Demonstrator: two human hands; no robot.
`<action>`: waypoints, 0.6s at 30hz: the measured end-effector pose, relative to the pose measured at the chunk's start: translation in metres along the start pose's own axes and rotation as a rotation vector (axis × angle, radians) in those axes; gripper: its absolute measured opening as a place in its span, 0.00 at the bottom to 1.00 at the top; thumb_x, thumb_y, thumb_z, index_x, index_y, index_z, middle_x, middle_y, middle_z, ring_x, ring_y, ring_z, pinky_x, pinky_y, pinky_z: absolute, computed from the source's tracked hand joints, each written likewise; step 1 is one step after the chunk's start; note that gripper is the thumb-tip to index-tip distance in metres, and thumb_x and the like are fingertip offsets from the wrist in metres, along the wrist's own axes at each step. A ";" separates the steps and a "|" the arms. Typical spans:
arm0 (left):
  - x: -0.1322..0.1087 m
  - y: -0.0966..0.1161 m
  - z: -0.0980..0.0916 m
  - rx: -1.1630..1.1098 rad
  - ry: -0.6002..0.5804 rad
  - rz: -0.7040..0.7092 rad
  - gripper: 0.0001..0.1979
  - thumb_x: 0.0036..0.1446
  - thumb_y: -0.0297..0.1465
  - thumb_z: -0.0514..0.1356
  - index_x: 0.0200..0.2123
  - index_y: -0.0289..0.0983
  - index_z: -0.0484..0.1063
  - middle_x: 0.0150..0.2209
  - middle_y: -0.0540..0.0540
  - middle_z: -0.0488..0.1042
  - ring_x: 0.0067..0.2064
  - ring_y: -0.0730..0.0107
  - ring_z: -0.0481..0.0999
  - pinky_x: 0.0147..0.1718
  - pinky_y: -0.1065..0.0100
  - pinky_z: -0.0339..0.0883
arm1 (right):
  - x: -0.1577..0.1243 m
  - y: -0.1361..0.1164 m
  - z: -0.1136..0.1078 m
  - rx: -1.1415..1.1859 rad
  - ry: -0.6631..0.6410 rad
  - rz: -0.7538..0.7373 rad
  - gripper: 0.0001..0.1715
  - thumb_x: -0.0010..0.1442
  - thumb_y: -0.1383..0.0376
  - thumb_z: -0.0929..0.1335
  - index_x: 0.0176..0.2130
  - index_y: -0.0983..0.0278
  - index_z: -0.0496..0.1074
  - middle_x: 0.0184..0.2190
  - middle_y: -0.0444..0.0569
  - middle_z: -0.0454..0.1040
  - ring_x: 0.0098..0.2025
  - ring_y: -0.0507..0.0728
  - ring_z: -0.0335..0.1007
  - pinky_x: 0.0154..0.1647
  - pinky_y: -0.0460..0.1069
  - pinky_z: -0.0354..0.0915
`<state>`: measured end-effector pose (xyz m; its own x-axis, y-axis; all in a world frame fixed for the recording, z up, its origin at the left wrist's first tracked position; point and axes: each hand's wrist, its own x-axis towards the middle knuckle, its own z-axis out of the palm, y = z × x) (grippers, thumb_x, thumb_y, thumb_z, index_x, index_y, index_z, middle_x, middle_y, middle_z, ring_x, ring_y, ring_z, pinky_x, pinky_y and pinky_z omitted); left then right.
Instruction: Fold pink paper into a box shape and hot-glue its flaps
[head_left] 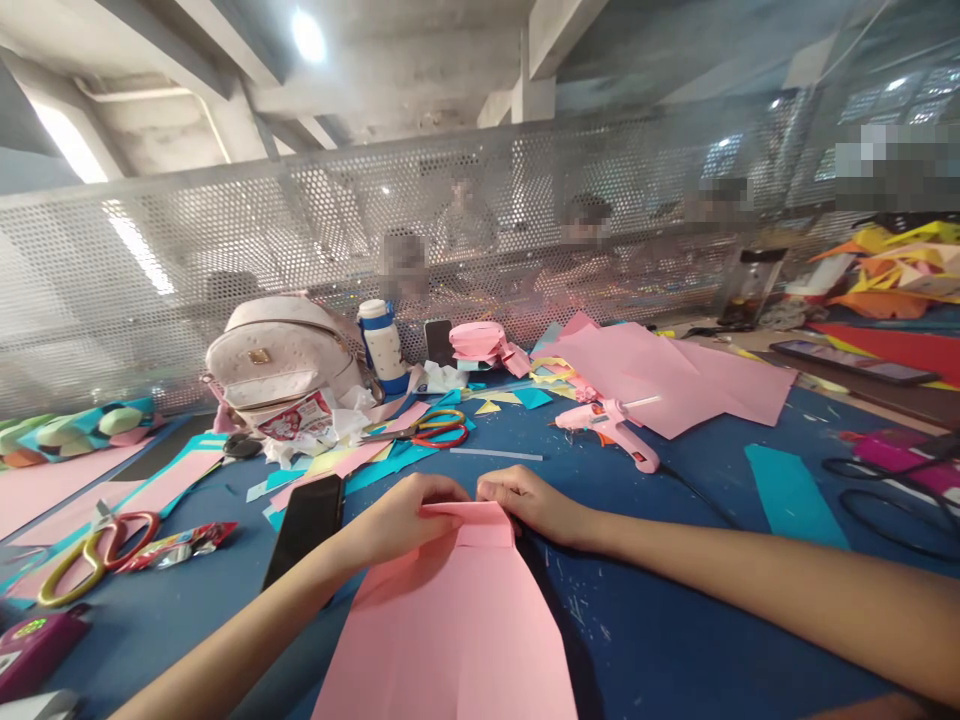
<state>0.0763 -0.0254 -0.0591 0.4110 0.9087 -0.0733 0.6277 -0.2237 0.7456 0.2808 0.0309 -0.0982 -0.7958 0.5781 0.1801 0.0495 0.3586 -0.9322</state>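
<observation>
A large pink paper sheet [450, 630] lies on the blue table [675, 620] in front of me, its far end folded over into a narrow band. My left hand [409, 515] pinches the left side of that folded edge. My right hand [529, 500] pinches the right side of the same fold, fingers curled down onto the paper. Both forearms reach in from the bottom of the view.
A black phone [304, 530] lies just left of the sheet. A pink glue gun [615, 430], scissors [431, 430], red-handled scissors [94, 555], a beige backpack [281, 365], a bottle [382, 345] and loose pink sheets [675, 375] surround it. People sit behind a mesh fence [480, 240].
</observation>
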 end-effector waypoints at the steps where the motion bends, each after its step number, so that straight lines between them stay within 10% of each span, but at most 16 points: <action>1: 0.000 0.000 0.000 -0.002 0.020 0.016 0.16 0.47 0.23 0.52 0.38 0.38 0.74 0.38 0.50 0.76 0.39 0.68 0.73 0.36 0.71 0.65 | 0.001 0.000 -0.001 0.001 0.008 0.011 0.30 0.63 0.45 0.60 0.22 0.65 0.61 0.16 0.39 0.59 0.20 0.49 0.55 0.22 0.45 0.51; 10: 0.004 -0.009 0.006 -0.045 0.052 0.064 0.18 0.45 0.19 0.52 0.39 0.38 0.71 0.38 0.51 0.74 0.36 0.72 0.72 0.35 0.72 0.65 | 0.016 -0.003 -0.020 0.023 -0.255 0.179 0.25 0.54 0.49 0.69 0.22 0.66 0.66 0.15 0.38 0.61 0.18 0.46 0.54 0.19 0.43 0.49; 18: -0.001 0.011 -0.027 0.132 -0.140 0.137 0.26 0.52 0.27 0.62 0.56 0.43 0.67 0.57 0.47 0.70 0.57 0.63 0.68 0.54 0.66 0.62 | 0.011 0.009 -0.006 0.098 0.230 0.090 0.27 0.61 0.50 0.62 0.19 0.63 0.55 0.16 0.37 0.52 0.19 0.47 0.44 0.20 0.46 0.43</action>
<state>0.0650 -0.0197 -0.0328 0.5804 0.8108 -0.0752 0.6366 -0.3942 0.6629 0.2762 0.0447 -0.1027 -0.6321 0.7599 0.1515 0.0464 0.2323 -0.9715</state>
